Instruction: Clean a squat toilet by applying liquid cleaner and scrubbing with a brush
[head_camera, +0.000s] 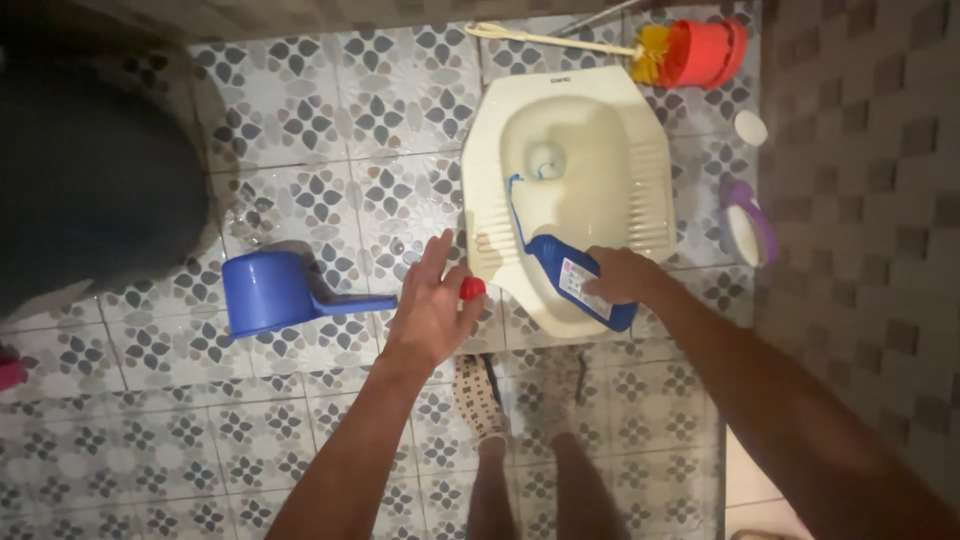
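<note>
Carefully gripped blue bottle (580, 285) in right hand (618, 275), tilted over toilet (640, 150). Pinched red cap (472, 289) in left hand (430, 305). Could have splashed wet floor (300, 130) through hard squeezing.

Colours and patterns noted at the squat toilet

The squat toilet pan (600, 150) is showing cream, a blue streak of liquid (517, 205) running down its bowl. The bottle (580, 283) is showing dark blue with a white and red label; the cap (472, 289) is showing red. The scoop (275, 290) is appearing solid blue. The floor (300, 120) is displaying grey-and-white flower-patterned tiles; the wall (870, 200) is displaying a brown and beige check. The brush (560, 40) is showing a cream handle with yellow-orange bristles, its holder (705, 52) red. The slippers (480, 395) are showing a pale dotted pattern.
</note>
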